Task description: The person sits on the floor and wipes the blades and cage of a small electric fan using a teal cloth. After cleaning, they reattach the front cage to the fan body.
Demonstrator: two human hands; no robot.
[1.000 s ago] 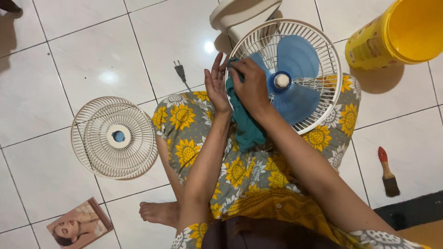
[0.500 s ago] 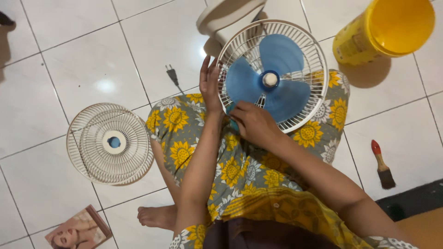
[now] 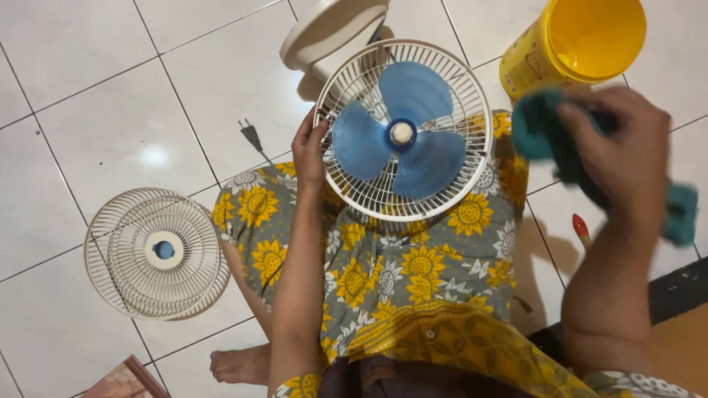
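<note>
Already the front grille is lying off the fan, flat on the white tiled floor to the person's left, so the opening-up part of the work looks done. The fan itself is resting tilted back on the lap, its rear cage facing up and the three blue blades sitting bare inside it, with the cream base pointing away across the tiles.

The left hand is steadying the fan, fingers curled against the cage rim on its left side and touching the wire. The right hand is lifting well clear of the fan, up toward the camera, and is closing around a bunched teal cloth; it is blurred by motion, so how tightly the cloth is being gripped is hard to judge.

The blades are looking fairly clean and even in colour from here, which suggests the wiping is well along. The detached grille is sitting untouched, and the fan is not yet put back together, so that much seems left. A yellow bucket is standing just beyond the fan, a red-handled brush is peeking out by the right forearm, and the loose plug is lying on the floor.
</note>
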